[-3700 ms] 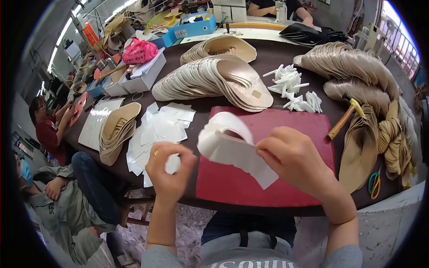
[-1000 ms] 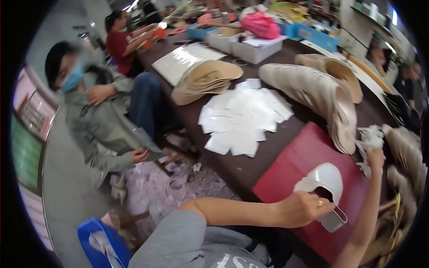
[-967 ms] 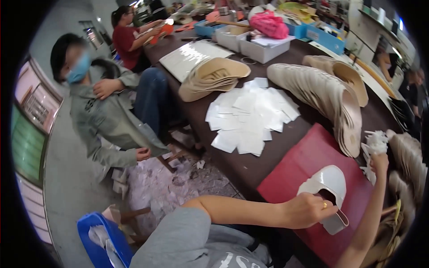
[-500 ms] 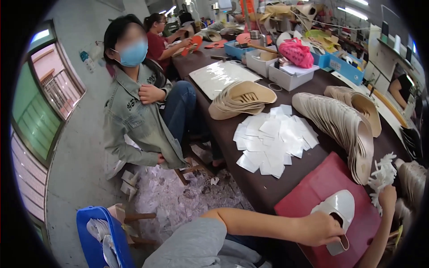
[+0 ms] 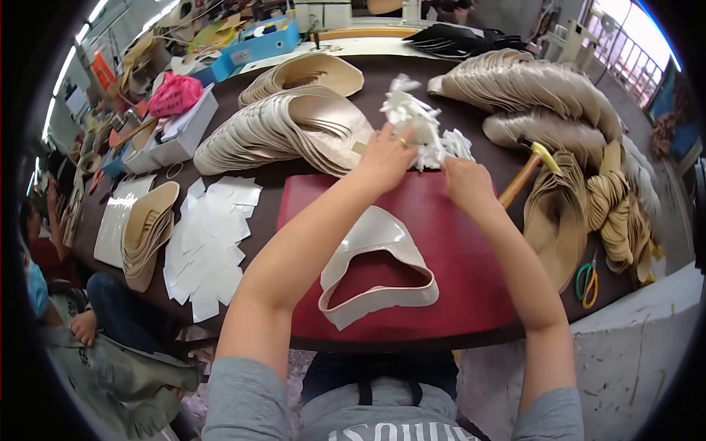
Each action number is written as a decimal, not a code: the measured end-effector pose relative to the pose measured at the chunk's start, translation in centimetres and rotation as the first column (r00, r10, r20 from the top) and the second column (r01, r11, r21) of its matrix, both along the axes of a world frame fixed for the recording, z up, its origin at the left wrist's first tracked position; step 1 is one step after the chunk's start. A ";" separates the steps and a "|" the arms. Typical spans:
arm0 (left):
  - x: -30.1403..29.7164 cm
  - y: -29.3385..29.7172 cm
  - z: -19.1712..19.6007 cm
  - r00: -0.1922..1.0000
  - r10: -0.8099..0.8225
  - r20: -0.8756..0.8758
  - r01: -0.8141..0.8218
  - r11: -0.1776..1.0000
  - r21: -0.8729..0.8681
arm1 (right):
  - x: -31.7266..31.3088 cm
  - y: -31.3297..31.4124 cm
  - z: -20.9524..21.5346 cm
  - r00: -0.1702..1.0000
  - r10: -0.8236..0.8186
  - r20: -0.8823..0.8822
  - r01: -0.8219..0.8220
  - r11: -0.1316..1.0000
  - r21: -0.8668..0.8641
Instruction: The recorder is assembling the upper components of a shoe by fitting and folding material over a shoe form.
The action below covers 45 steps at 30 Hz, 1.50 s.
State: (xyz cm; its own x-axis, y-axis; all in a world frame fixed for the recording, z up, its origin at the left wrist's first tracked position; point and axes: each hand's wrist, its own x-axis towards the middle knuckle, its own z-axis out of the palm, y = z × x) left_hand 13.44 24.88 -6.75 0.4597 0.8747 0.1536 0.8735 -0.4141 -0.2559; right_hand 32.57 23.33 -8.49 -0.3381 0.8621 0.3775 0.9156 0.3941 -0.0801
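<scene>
**Both hands at the pile of white strips, the shoe upper lying untended below them**

From where I stand, the left hand, a ring on one finger, reaches into a loose pile of white strips. Its fingers are bent over the near left side of the pile, but the wrist and knuckles block my view, so I cannot tell whether they are pinching any. The right hand is just to its right, fingers curled down at the pile's near edge; I cannot tell whether the tips have hold of a strip.

Nearer the body than either hand, between the two forearms, a glossy white shoe upper rests on a red mat, toe pointing toward the hands and its strap end toward the wearer. The left forearm passes over its left edge; neither hand touches it.

Left of the left hand is a long fanned stack of pale uppers, and farther left and nearer the body, a spread of white sheets. Just right of the right hand is a hammer with a wooden handle and yellow head, beside a stack of tan pieces. Scissors with green and orange handles lie farther right and nearer the body. All this sits on a dark table.
</scene>
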 end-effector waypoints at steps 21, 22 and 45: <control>6.2 1.5 0.3 0.495 0.006 0.869 0.286 0.943 -0.169 | 7.3 -1.9 1.5 0.441 -0.348 -0.827 -0.165 0.875 -0.455; 7.0 1.5 0.2 0.446 -0.078 0.892 0.306 0.950 -0.070 | 7.3 -2.0 1.5 0.354 -0.362 -0.862 -0.191 0.875 -0.445; -1.4 -17.9 4.6 0.678 0.098 0.728 0.322 0.851 -0.415 | 5.7 -19.7 4.2 0.133 -0.093 -0.987 -0.280 0.951 -0.128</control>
State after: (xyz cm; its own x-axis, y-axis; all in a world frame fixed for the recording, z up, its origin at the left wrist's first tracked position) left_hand 12.07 6.98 -2.18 0.4921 0.8688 0.0558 0.6281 -0.3987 0.6682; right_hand 38.26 3.67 -4.29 0.0724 0.9625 0.2613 -0.0653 0.2660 -0.9618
